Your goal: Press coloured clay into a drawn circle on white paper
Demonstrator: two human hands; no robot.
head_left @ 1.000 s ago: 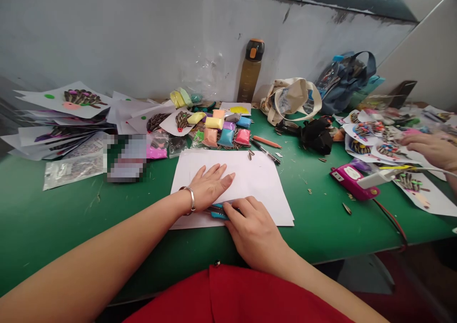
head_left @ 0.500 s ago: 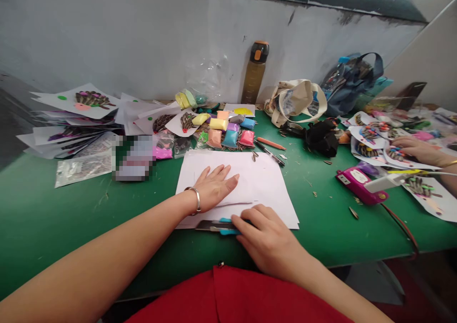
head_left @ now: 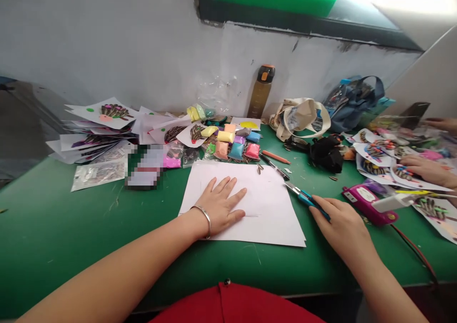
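Observation:
My left hand (head_left: 221, 206) lies flat on a stack of white paper (head_left: 271, 223), fingers spread, with a metal bangle on the wrist. My right hand (head_left: 339, 225) rests on the green table to the right of the paper. It holds a pair of blue-handled scissors (head_left: 303, 194), whose metal blades point up and left towards the paper's top right corner. The blades are apart from the sheet.
Coloured clay packets (head_left: 228, 144) and stacked seed-picture sheets (head_left: 103, 116) lie beyond the paper. A pink device (head_left: 366, 204) with a white cable sits to the right. A co-worker's hand (head_left: 424, 171) works on seed pictures at the far right.
My right hand has moved right, off the paper's near edge, taking the scissors with it. The left hand stays on the paper, and the view has tilted upward.

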